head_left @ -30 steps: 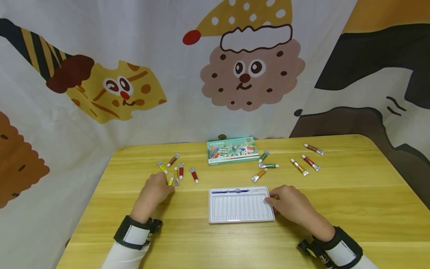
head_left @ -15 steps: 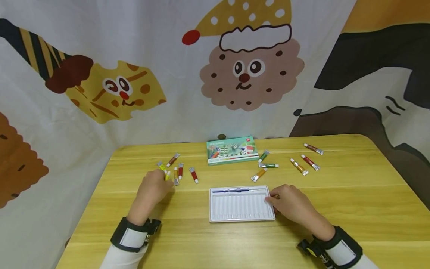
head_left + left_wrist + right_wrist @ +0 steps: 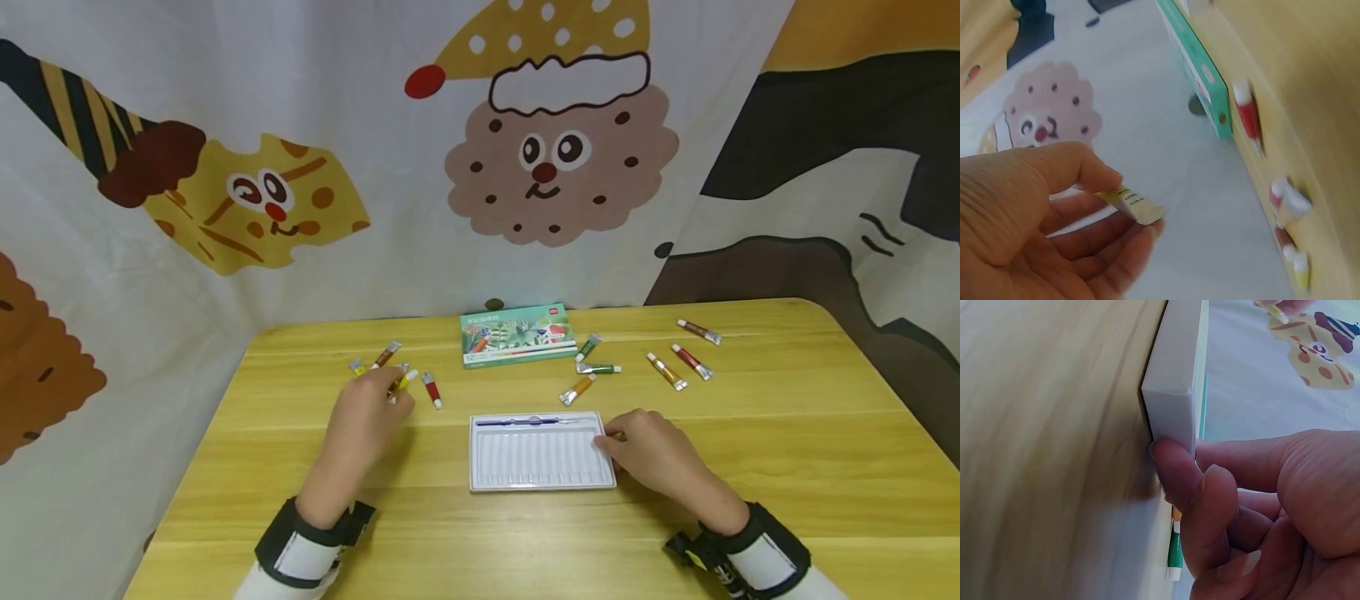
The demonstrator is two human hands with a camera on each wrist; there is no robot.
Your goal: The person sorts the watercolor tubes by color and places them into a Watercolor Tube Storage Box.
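My left hand (image 3: 367, 417) pinches a small yellow paint tube (image 3: 1132, 203) between thumb and fingers, its white cap pointing right in the head view. Beneath and behind that hand lie several tubes, partly hidden by it. A red paint tube (image 3: 431, 390) rests just to its right. At the middle of the table sits a white ribbed tray (image 3: 543, 482) with a blue-handled paintbrush (image 3: 517, 422) in its top slot. My right hand (image 3: 652, 454) grips the tray's right edge, thumb on the rim and fingers against the side wall.
A green paint box (image 3: 517, 335) lies at the table's back edge. Beside it are two green tubes (image 3: 600, 368) and an ochre tube (image 3: 577, 390). Further right lie a gold tube (image 3: 666, 372), a red tube (image 3: 692, 362) and a brown tube (image 3: 699, 332). A printed curtain (image 3: 405, 275) hangs behind.
My left hand has picked up the yellow tube from the left group and moved right and slightly up with it. My right hand keeps its hold on the tray.
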